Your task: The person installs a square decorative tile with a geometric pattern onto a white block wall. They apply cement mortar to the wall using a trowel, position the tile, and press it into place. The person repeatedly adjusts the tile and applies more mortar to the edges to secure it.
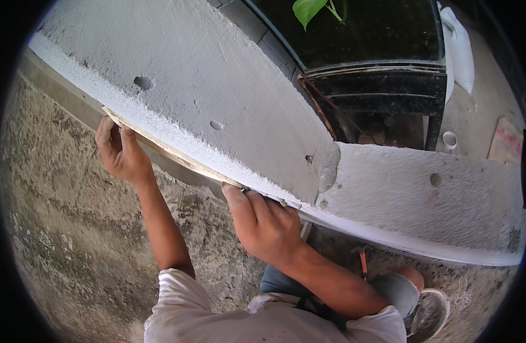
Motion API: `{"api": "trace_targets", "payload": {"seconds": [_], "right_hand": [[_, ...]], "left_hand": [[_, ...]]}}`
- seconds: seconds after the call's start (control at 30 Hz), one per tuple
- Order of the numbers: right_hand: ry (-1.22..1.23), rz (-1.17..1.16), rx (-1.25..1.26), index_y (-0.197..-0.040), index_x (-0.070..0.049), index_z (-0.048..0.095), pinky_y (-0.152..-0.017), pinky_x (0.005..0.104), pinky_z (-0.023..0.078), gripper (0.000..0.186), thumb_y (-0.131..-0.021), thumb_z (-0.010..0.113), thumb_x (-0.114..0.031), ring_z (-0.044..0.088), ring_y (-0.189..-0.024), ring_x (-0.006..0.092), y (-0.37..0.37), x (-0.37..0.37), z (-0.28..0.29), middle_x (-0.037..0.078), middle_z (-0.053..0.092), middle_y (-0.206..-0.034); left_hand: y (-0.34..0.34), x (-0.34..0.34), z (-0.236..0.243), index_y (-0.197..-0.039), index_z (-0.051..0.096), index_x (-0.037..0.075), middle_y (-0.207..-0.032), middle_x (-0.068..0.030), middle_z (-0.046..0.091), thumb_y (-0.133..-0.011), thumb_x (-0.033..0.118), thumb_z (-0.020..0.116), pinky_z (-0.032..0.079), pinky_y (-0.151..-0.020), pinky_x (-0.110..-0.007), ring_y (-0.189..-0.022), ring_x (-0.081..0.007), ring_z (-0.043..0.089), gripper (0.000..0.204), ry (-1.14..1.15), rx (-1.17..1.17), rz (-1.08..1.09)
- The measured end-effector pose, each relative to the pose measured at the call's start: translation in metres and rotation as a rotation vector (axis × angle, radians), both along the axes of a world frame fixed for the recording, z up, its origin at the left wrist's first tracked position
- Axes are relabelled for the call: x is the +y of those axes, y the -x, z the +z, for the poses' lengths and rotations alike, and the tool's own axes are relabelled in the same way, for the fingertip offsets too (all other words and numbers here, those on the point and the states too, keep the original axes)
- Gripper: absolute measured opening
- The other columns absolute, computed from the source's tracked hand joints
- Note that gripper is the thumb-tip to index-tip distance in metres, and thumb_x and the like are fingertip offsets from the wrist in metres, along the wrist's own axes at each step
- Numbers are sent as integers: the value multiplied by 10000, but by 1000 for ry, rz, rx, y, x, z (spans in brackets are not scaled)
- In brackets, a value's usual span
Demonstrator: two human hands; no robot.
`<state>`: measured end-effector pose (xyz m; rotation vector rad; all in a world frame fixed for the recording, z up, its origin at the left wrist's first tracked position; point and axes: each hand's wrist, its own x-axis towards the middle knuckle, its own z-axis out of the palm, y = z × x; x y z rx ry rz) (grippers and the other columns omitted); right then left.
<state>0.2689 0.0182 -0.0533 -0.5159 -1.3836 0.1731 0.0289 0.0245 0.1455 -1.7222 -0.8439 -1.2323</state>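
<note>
A thin, pale wooden strip (166,150) lies along the near edge of a white-grey block wall (217,80), sloping down from left to right. My left hand (124,153) pinches the strip close to its far left end, thumb and fingers bent against it. At the strip's lower right end is my right hand (266,223), closed, with the thumb by the strip and the fingers curled against the wall's edge. The right fingertips are partly hidden.
A lower block wall (423,194) joins at the right. Behind stand a dark glass-topped cabinet (377,86), a white sack (460,51) and a small white ring (450,139). A hammer (363,264) and a bucket (445,314) are by my knee. Rough ground (68,211) lies left.
</note>
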Motion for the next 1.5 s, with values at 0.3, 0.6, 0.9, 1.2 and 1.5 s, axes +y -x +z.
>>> {"api": "trace_targets", "payload": {"seconds": [0.3,0.6,0.9,1.2,1.5], "right_hand": [[-26,9,-43,-1169,-20,719,-597,272,550,297,-872,714,-37,663,-611,106,-7,-2,1,2,643,-732],[-86,-6,-22,-1130,-35,723,-686,322,582,263,-867,732,-26,699,-639,177,-7,1,-1,24,675,-765],[-44,35,-54,-1119,-24,710,-656,344,574,238,-884,696,15,703,-645,211,-8,0,-1,48,650,-752],[-49,53,-44,-1138,-6,705,-651,361,580,262,-879,686,23,700,-640,225,-9,1,1,60,646,-751],[-65,46,-35,-1144,-16,707,-624,343,577,273,-873,690,9,693,-624,212,-7,3,0,52,643,-753]], "left_hand": [[7,-4,0,-1266,644,-17,-1337,-140,609,-975,80,733,549,-1017,-350,-1194,-229,639,320,30,-16,32],[-8,-2,-2,-1267,645,-6,-1322,-153,587,-946,94,772,505,-1032,-383,-1206,-250,601,360,3,27,-25],[-8,4,-7,-1263,645,20,-1298,-142,573,-938,119,789,502,-986,-365,-1189,-241,582,369,-18,10,-31],[-9,5,-6,-1270,628,19,-1295,-137,570,-953,154,779,497,-962,-338,-1174,-227,580,376,-11,34,-25],[-6,3,-6,-1283,614,25,-1296,-135,555,-959,157,772,487,-970,-341,-1168,-219,572,385,-15,22,-30]]}}
